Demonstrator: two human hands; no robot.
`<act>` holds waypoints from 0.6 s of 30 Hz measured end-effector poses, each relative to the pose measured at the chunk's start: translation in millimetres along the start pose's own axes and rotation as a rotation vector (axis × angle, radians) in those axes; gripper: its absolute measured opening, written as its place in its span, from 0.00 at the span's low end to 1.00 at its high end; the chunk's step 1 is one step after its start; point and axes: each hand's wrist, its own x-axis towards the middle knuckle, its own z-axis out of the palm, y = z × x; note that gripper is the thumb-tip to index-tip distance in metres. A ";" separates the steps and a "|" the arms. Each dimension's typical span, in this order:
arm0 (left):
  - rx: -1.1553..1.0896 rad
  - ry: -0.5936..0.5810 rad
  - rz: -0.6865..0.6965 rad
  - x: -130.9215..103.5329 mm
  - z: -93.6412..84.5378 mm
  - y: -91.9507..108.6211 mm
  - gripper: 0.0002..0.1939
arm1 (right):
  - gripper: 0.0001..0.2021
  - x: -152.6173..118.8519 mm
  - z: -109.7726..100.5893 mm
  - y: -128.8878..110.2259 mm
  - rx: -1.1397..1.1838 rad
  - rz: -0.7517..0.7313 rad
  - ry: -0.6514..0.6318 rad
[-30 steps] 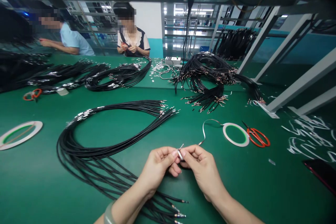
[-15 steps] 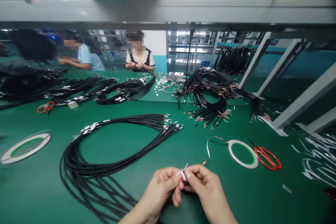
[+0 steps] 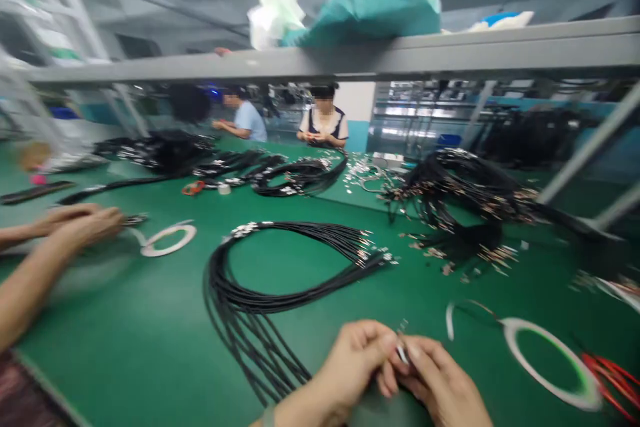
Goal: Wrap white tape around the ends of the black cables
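Observation:
My left hand [image 3: 357, 360] and my right hand [image 3: 440, 373] meet at the front, both closed in a pinch. Between their fingertips is the end of a black cable wrapped with a small white-and-silver band of tape [image 3: 402, 352]; thin tips stick up above it, blurred. Most of this cable is hidden by my hands. Left of them lies a looped bundle of black cables [image 3: 235, 280] with silver ends. To the right is a roll of white tape [image 3: 517, 353], a loose strip curling off it toward my right hand.
Orange-handled scissors [image 3: 613, 377] lie beside the roll. A co-worker's hands [image 3: 85, 223] work at the left near another tape roll [image 3: 170, 240]. More cable bundles [image 3: 450, 180] line the back, below a grey shelf beam [image 3: 320, 63]. Two people sit beyond.
The view has swung left and up, bringing a co-worker's arms into sight at the left. My hands keep the same pinch on the cable end.

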 end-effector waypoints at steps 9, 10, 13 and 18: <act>0.226 -0.058 -0.046 2.4 -6.0 13.4 0.16 | 0.12 11.9 -26.9 -23.2 -0.080 -0.224 0.376; 0.265 -0.039 -0.023 2.5 -5.9 12.3 0.16 | 0.13 11.1 -26.7 -23.4 -0.068 -0.218 0.383; 0.316 0.028 0.055 3.1 -3.8 9.0 0.17 | 0.17 6.2 -20.8 -23.0 -0.008 -0.205 0.354; 0.427 0.091 0.136 1.2 0.2 4.8 0.14 | 0.23 -5.0 -3.4 -21.7 0.068 -0.197 0.192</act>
